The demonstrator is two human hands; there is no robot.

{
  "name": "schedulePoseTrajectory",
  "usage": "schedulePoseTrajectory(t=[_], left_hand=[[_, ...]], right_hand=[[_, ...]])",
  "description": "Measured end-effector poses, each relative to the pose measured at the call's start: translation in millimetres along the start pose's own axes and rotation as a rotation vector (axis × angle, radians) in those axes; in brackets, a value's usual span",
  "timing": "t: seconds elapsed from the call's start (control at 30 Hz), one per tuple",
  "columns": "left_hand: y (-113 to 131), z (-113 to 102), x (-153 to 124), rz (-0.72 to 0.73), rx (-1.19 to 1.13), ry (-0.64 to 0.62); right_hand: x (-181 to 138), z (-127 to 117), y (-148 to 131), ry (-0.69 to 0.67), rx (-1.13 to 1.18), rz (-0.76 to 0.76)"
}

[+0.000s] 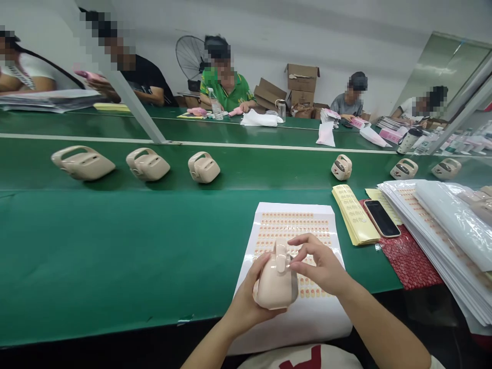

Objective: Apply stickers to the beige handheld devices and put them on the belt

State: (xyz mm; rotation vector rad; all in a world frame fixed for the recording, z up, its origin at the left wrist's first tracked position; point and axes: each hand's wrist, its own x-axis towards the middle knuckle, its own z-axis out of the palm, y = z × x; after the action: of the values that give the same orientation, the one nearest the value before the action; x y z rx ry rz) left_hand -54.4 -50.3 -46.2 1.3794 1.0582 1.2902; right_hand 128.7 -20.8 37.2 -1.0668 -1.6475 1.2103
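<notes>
Here, low in the view at about six o'clock, the left hand (246, 297) cups a beige plastic housing (275, 279) from below and from its nine o'clock side, fingers wrapped around the rounded body so the handle end points away from the person and the top face stays open to view. The right hand (321, 266) comes in from three o'clock with its fingertips (298, 252) bent and drawn together over the top of the housing near the handle, touching it; whether something small is pinched between them cannot be told. The housing is held just above a white sticker sheet (295, 220) printed with rows of small orange labels, which lies on the green table (115, 256) directly under the hands, close enough that a label is within easy reach. At two o'clock from the hands lie a yellow strip of labels (353, 212) and a black phone (382, 218), with a stack of further sheets (434, 241) at three o'clock, partly under clear plastic film. Across the belt (249, 169) at twelve o'clock, more beige housings stand in a spaced row, the nearest of them (203, 167) at eleven o'clock. Beyond the belt, other people sit at the far side with their own hands on their own work, well apart from this person's.
</notes>
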Motion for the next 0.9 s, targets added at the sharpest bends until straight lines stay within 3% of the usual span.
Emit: schedulePoseTrajectory(t=[0.17, 0.4, 0.7, 0.9], left_hand=[[3, -4, 2, 0.133, 0.080, -0.141], [3, -4, 2, 0.180, 0.101, -0.149], [-3, -5, 2, 0.077, -0.033, -0.072], [-13, -4, -3, 0.052, 0.012, -0.047]], right_hand=[[7, 6, -2, -0.085, -0.148, -0.010], [6, 1, 2, -0.149, -0.232, -0.093], [0, 11, 5, -0.061, -0.305, -0.224], [-8, 11, 15, -0.066, -0.473, -0.395]])
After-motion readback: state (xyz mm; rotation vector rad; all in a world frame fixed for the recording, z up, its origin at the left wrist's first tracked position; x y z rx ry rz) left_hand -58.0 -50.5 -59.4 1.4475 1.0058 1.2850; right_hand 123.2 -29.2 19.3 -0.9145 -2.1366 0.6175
